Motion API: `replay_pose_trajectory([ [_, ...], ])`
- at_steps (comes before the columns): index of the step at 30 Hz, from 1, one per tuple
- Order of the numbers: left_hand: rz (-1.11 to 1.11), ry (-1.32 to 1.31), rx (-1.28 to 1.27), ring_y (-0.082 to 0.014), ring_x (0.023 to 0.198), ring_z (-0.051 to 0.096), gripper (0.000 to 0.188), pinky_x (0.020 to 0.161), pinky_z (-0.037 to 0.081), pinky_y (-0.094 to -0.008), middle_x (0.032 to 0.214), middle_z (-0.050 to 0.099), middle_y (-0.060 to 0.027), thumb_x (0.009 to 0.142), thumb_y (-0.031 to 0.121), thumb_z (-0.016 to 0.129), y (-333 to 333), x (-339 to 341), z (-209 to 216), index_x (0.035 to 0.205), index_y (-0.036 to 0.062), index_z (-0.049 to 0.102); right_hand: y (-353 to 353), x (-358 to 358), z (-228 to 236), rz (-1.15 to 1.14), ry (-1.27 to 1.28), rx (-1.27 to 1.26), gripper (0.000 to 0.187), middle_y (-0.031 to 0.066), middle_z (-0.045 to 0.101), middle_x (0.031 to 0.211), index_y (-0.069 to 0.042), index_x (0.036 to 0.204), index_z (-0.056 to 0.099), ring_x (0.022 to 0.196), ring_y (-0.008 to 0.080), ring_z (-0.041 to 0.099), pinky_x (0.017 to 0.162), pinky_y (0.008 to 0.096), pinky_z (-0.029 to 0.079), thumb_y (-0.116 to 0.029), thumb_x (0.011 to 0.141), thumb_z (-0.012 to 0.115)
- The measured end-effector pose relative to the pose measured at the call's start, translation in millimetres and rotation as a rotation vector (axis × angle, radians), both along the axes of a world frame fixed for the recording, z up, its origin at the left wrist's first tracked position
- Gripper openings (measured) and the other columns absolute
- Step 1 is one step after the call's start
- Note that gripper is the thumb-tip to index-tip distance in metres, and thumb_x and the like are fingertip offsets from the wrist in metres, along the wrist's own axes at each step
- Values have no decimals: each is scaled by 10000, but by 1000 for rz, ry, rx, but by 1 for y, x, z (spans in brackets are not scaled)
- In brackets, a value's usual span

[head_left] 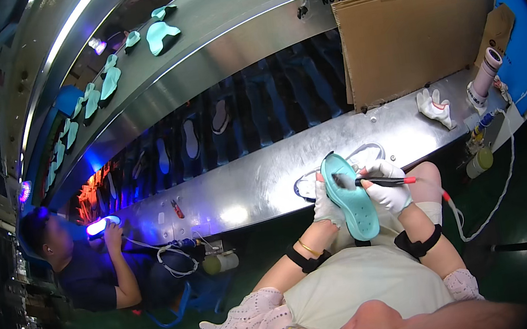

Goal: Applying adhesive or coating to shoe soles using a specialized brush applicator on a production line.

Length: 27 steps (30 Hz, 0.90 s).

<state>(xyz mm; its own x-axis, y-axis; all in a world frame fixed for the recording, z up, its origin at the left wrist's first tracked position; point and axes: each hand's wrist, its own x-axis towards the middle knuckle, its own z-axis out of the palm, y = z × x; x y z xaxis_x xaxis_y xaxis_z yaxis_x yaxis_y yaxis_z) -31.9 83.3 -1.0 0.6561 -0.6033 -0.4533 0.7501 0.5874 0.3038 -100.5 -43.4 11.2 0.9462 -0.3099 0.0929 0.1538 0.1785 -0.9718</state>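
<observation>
My left hand, in a white glove with bare fingertips, grips a turquoise shoe sole by its left side. The sole is tilted up over my lap, with small holes in its lower part. In my gloved right hand is a black-handled brush, its red end joined to a thin hose. Its bristles appear to touch the inside of the sole's upper part. Behind the sole, on the metal ledge, lie pale, dark-edged shoe parts, partly covered by my hands.
A metal conveyor bench carries dark slots with soles. Several turquoise pieces lie on the upper belt. Cardboard, a white glove and a pink bottle stand or lie at right. At left, a seated person holds a lit sole.
</observation>
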Motion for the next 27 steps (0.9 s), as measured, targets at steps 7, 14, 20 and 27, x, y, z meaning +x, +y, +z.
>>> replay_pose_trajectory([
  [7, -236, -111, -252, -280, 908, 594, 724, 809, 507, -409, 1082, 590, -152, 821, 679, 374, 23, 21, -23, 1180, 69, 526, 21, 0, 33, 7, -253, -594, 170, 59, 575, 758, -63, 840, 608, 703, 186, 589, 648, 281, 469, -30, 691, 684],
  [14, -351, -221, -358, -339, 1116, 506, 732, 994, 377, -475, 1236, 494, -226, 835, 658, 352, 36, 25, -20, 1284, 84, 430, 12, -4, 10, -69, -266, -662, 165, 73, 606, 778, -71, 815, 608, 703, 218, 596, 651, 300, 477, -26, 675, 682],
  [20, -279, -5, -125, -306, 1088, 528, 726, 991, 393, -404, 1196, 532, -174, 845, 670, 301, 42, 6, -21, 1287, 110, 441, 9, -20, -15, 154, 96, -250, 131, 41, 619, 825, -34, 844, 611, 736, 111, 575, 683, 252, 467, -33, 729, 674],
  [27, -396, -252, 28, -231, 1156, 491, 781, 977, 404, -382, 1276, 484, -89, 794, 675, 406, 59, -26, -64, 1363, 146, 328, 11, -28, -26, -17, -72, -433, 100, 58, 620, 814, -37, 791, 623, 742, 147, 595, 711, 253, 479, 11, 725, 682],
])
